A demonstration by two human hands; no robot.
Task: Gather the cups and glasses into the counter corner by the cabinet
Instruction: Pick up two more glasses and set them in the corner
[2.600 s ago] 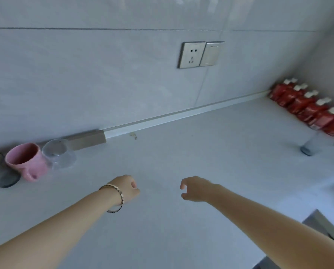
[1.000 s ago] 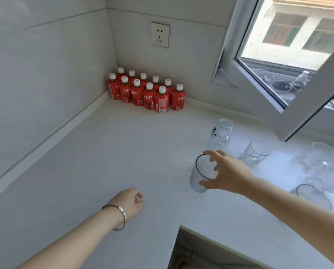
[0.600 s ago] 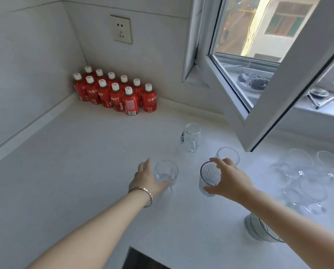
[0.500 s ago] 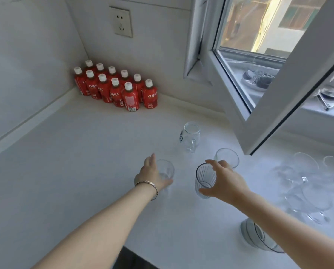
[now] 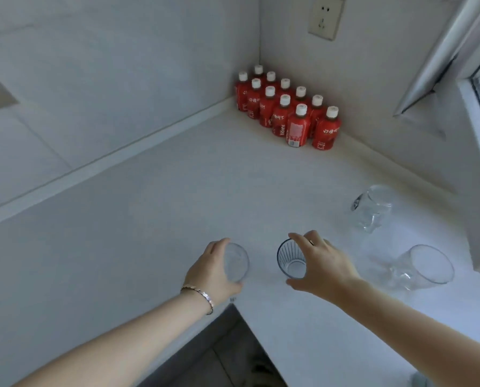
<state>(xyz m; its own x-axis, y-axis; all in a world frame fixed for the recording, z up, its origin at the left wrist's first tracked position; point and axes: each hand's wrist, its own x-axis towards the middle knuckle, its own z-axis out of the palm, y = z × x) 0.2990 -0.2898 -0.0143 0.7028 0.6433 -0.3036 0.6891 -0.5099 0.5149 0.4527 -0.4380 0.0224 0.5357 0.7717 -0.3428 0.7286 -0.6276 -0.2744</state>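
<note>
Two glasses in play at once, and both sit close to the inner edge of the white counter [image 5: 149,219], just above the dark gap where it cuts away. Left hand [image 5: 213,275], bracelet [image 5: 198,296] on the wrist, is wrapped round the near side of a plain clear glass [image 5: 237,262], fingers curled on its wall, thumb underneath. Right hand [image 5: 321,266] has the ribbed dark-rimmed glass [image 5: 290,261] pinched from the side, fingertips over the rim, thumb low on the wall. Whether either glass is off the counter I cannot tell.

Measured from the red bottles [image 5: 287,113] in the far corner, both held glasses are well nearer the camera; a handled clear mug [image 5: 372,209] stands nearer and to the right of the bottles, and a wide tumbler [image 5: 425,265] lies tipped on its side further right still. The cabinet corner they belong in is not in view.

Risks, as I judge them: smooth glass in bare fingers can slip, and this close to the edge a slip means a fall to the floor. The two glasses are near each other, so carried together they could knock. The tipped tumbler could roll if an arm brushes it
</note>
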